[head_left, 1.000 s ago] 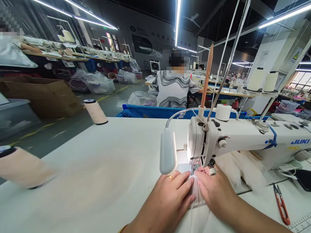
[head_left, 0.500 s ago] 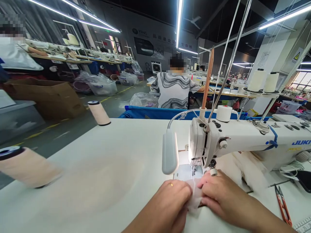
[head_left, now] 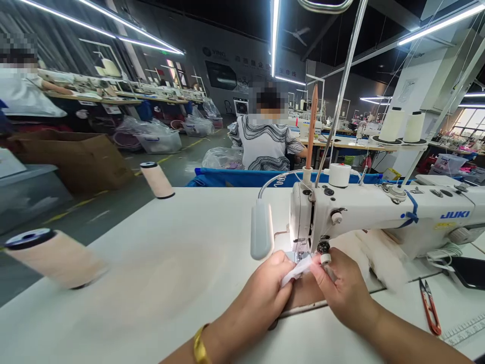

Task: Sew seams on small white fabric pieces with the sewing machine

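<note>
A small strip of sheer white fabric (head_left: 297,270) lies stretched between my hands, right in front of the needle area of a white sewing machine (head_left: 364,202). My left hand (head_left: 267,283) grips its left end, thumb and fingers closed. On the other end, close beside the machine's lower knob, my right hand (head_left: 341,283) pinches the cloth. The presser foot (head_left: 300,256) shows just behind the fabric; whether the cloth is under it I cannot tell. A grey lamp (head_left: 261,230) on a bent neck hangs left of the needle.
Two peach thread cones (head_left: 157,180) stand at the table's left side. Red-handled thread snips (head_left: 430,307), a ruler (head_left: 464,328) and a dark phone (head_left: 470,272) lie at the right. Pale fluffy fabric (head_left: 382,258) sits under the machine arm. A person (head_left: 265,141) sits ahead, beyond a blue cloth (head_left: 235,177).
Both hands have moved up toward the needle with the fabric, which now runs slanted between them. A brown patch of the machine bed shows below them. The view has shifted slightly.
</note>
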